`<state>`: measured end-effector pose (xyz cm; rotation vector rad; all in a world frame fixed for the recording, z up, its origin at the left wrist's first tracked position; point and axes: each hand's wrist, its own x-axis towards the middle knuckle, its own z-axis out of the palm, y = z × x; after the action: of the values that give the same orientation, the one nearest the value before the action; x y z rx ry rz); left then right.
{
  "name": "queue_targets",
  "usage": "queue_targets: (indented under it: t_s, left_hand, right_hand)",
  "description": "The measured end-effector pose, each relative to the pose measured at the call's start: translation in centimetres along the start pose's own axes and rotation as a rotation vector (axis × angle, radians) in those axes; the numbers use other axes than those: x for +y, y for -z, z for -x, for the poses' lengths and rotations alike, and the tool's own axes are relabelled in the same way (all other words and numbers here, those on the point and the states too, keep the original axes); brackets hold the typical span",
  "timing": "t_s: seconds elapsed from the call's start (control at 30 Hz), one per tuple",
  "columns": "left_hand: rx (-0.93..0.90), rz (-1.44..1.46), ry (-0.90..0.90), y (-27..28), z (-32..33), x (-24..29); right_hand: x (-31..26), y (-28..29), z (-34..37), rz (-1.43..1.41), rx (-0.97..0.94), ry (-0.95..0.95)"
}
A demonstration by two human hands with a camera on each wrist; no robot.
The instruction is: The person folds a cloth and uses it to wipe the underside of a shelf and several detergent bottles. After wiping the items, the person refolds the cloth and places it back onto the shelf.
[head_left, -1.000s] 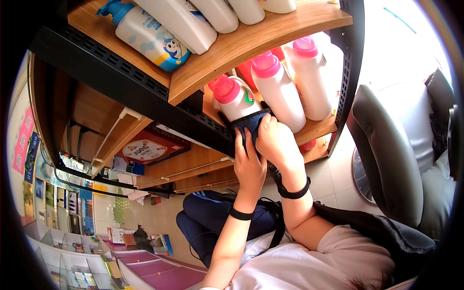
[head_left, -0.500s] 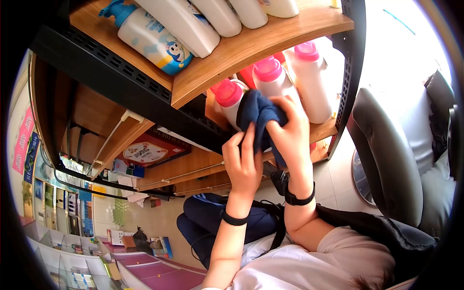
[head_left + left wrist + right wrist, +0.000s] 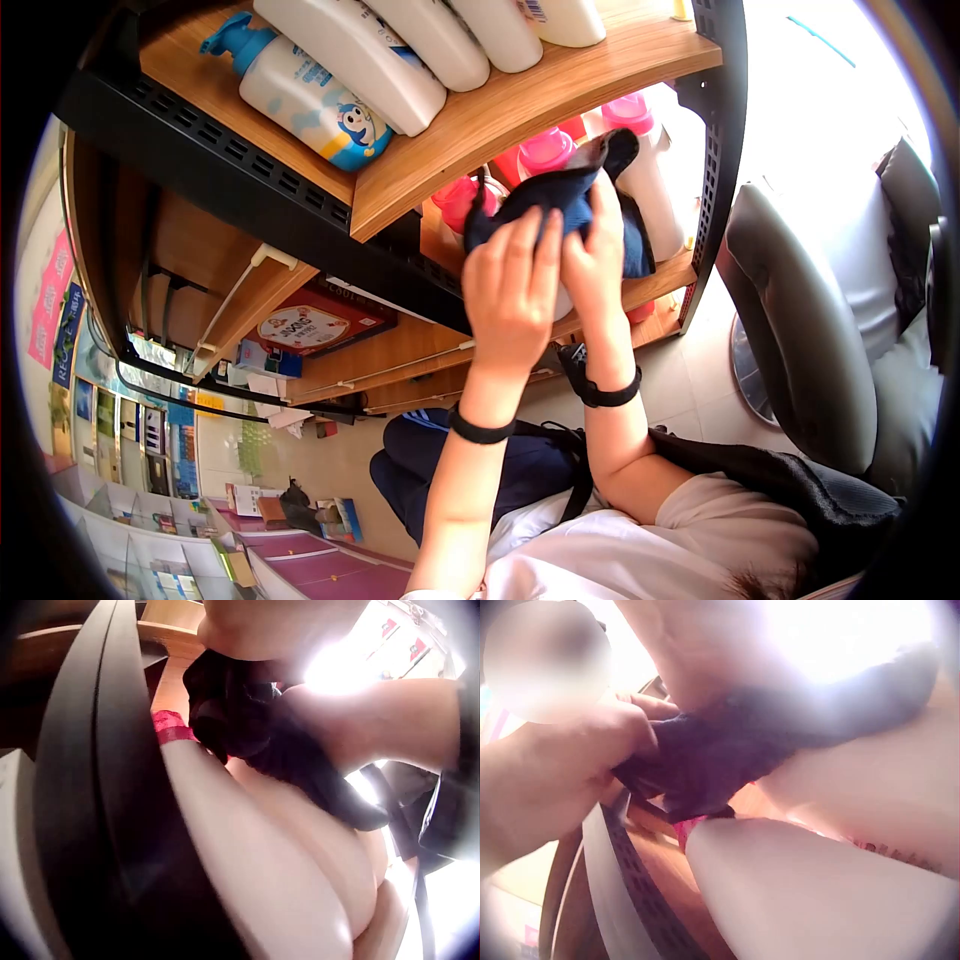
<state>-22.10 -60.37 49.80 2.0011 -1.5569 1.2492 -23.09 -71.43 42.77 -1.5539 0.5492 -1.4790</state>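
Note:
A dark blue cloth (image 3: 575, 205) with black edging is spread between both hands in front of the lower shelf. My left hand (image 3: 512, 290) grips its near-left part, and in the right wrist view those fingers curl into the fabric. My right hand (image 3: 598, 262) pinches the cloth further right, thumb toward the left hand. Behind it stand white bottles with pink caps; the leftmost pink cap (image 3: 457, 203) peeks out beside the cloth, most of its bottle hidden. The right white bottle (image 3: 655, 190) is partly covered. In the left wrist view a white bottle (image 3: 255, 855) lies close below the cloth.
On the upper wooden shelf (image 3: 540, 130) stand a blue-pump bottle (image 3: 315, 110) and several white bottles. A black slotted metal post (image 3: 250, 150) runs along the shelf's left. A red box (image 3: 315, 325) sits on another shelf. A dark padded chair (image 3: 800, 320) stands at right.
The cloth was wrapped against the leftmost bottle, then bunched up between the hands; now it is spread out, further right and away from that bottle. The left hand has turned, its back showing.

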Motion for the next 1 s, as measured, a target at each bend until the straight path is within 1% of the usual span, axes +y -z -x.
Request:
queue_targets:
  t_s: [0.03, 0.07, 0.1, 0.17, 0.2, 0.23, 0.3, 0.37, 0.43, 0.5, 0.6, 0.67, 0.73, 0.77, 0.83, 0.87, 0.93, 1.0]
  left_hand:
    - [0.017, -0.024, 0.004, 0.5, 0.1, -0.8]
    - [0.034, -0.055, -0.01, 0.7, 0.2, -1.5]
    - [0.049, -0.088, -0.017, 0.7, 0.3, -2.2]
    - [0.032, -0.081, -0.003, 0.8, 0.2, -2.8]
    - [0.028, -0.089, 0.017, 0.6, 0.0, -3.2]
    - [0.024, -0.095, 0.034, 0.3, -0.2, -3.5]
    - [0.016, -0.088, 0.063, -0.2, -0.5, -3.7]
    - [-0.006, -0.174, 0.127, -1.0, -0.9, -3.5]
    - [-0.022, -0.183, 0.149, -1.5, -1.2, -3.6]
    - [-0.028, -0.203, 0.214, -1.7, -1.8, -3.4]
    - [-0.069, -0.255, 0.253, -1.7, -2.0, -3.0]
    - [-0.063, -0.271, 0.235, -1.7, -1.8, -3.1]
    - [-0.057, -0.284, 0.218, -2.1, -1.3, -2.9]
    - [-0.036, -0.28, 0.215, -2.4, -1.0, -2.8]
    - [-0.017, -0.273, 0.208, -2.8, -0.6, -2.6]
    - [-0.002, -0.246, 0.208, -2.9, -0.4, -2.3]
    - [0.012, -0.218, 0.209, -3.2, 0.2, -2.2]
    - [0.068, -0.143, 0.211, -3.7, 0.8, -2.2]
  right_hand:
    - [-0.4, -0.8, 0.2, 0.167, -0.029, 0.061]
    - [-0.2, -1.5, -0.2, 0.196, -0.033, 0.078]
    - [-0.4, -2.1, -0.8, 0.193, -0.004, 0.129]
    - [-1.6, -2.1, -2.7, 0.089, -0.03, 0.186]
    - [-1.9, -2.6, -3.4, 0.121, -0.008, 0.195]
    - [-2.5, -2.8, -4.5, 0.116, 0.02, 0.279]
    - [-3.0, -3.3, -6.2, 0.164, -0.087, 0.285]
    - [-2.5, -3.4, -7.2, 0.101, -0.16, 0.246]
    - [-2.4, -3.2, -7.0, 0.097, -0.168, 0.229]
    - [-2.2, -3.2, -6.5, 0.071, -0.1, 0.267]
    - [-2.5, -3.7, -5.5, 0.112, 0.02, 0.326]
    - [-2.8, -3.8, -5.2, 0.115, 0.048, 0.339]
    - [-2.9, -3.7, -5.0, 0.023, 0.106, 0.341]
    - [-2.8, -3.7, -5.0, 0.027, 0.106, 0.338]
    - [-2.9, -3.8, -5.2, -0.057, 0.138, 0.329]
    - [-3.0, -3.9, -5.1, -0.113, 0.168, 0.293]
    - [-3.0, -3.6, -5.0, -0.1, 0.143, 0.274]
    - [-2.9, -3.3, -5.0, -0.084, 0.114, 0.257]
